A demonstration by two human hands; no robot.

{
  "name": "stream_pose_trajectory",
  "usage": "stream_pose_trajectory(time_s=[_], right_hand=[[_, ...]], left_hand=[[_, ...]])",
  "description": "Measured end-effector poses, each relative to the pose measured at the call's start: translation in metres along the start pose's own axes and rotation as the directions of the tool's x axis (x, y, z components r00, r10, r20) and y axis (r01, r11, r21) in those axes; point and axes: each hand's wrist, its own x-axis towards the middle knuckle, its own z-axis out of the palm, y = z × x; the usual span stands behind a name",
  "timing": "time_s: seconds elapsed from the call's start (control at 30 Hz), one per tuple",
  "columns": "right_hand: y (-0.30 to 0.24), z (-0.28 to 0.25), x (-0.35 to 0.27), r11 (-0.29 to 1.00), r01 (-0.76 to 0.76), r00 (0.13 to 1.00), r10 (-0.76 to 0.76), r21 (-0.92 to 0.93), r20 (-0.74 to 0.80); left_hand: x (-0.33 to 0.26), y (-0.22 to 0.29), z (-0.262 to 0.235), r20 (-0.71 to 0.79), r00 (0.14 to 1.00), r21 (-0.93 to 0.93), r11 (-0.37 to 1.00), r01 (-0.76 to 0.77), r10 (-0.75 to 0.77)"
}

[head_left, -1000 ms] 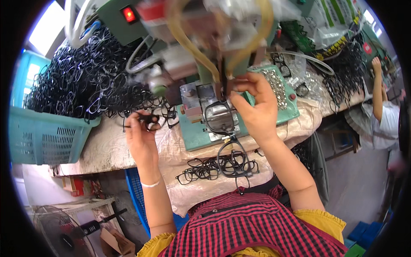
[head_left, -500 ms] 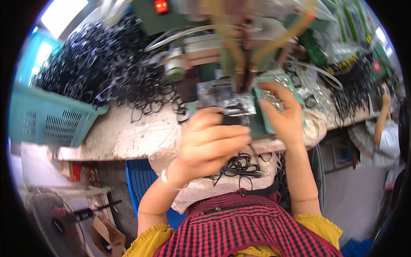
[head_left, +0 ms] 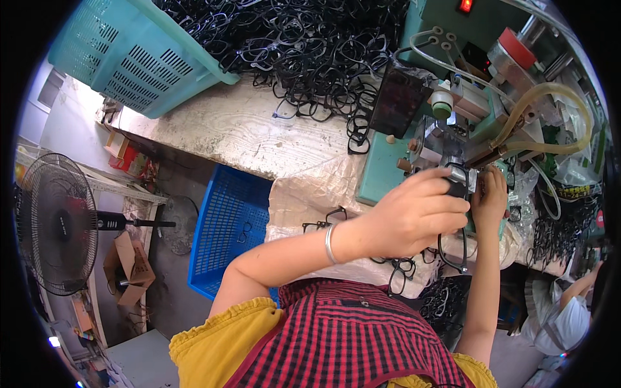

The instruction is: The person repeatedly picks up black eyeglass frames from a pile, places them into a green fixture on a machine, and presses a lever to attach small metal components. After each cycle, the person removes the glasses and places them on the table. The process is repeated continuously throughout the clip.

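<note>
Both my hands meet at the green machine (head_left: pixel 381 174), left hand (head_left: pixel 414 216) with fingers pinched on a black frame (head_left: pixel 457 184) at its clamp, right hand (head_left: pixel 490 197) steadying beside it, while many frames in the heap (head_left: pixel 304 52) look undone.

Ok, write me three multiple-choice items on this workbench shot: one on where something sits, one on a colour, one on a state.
1. Where does the blue crate sit?
A. on top of the machine
B. below the bench edge, beside the person's left arm
C. inside the teal basket

2. What colour is the basket at the bench's far left?
A. teal
B. red
C. white

3. What is the left hand doing?
A. lying flat on the bench
B. resting in the lap
C. gripping a black eyeglass frame at the green machine

Answers: 1 B, the crate shows under the covered bench edge; 2 A, its slotted walls are teal; 3 C, the fingers curl round the frame.
</note>
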Motion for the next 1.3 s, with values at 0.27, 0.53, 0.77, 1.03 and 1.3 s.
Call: stream_pose_trajectory(time_s=[0.27,0.53,0.77,1.03,1.3], right_hand=[[0.019,-0.012,-0.038,0.815,-0.476,0.862,0.507,0.33,-0.01],[0.0,0.002,-0.001,0.763,-0.388,0.882,0.47,0.516,-0.031],[0.008,-0.053,-0.069,0.75,-0.493,0.82,0.57,0.442,-0.053],[-0.056,-0.078,-0.018,0.792,-0.287,0.915,0.394,0.539,-0.091],[-0.095,-0.029,0.036,0.49,-0.192,0.859,0.503,0.85,-0.096]], left_hand=[[-0.05,-0.007,-0.093,-0.381,0.805,0.215,0.803,0.555,-0.454],[-0.047,-0.122,-0.09,0.122,0.897,0.723,0.657,0.214,-0.426],[-0.083,-0.121,-0.11,0.21,0.819,0.669,0.689,0.278,-0.534],[-0.054,-0.107,-0.094,-0.049,0.708,0.77,0.425,0.476,-0.704],[-0.1,-0.14,-0.064,-0.163,0.782,0.783,0.404,0.474,-0.601]])
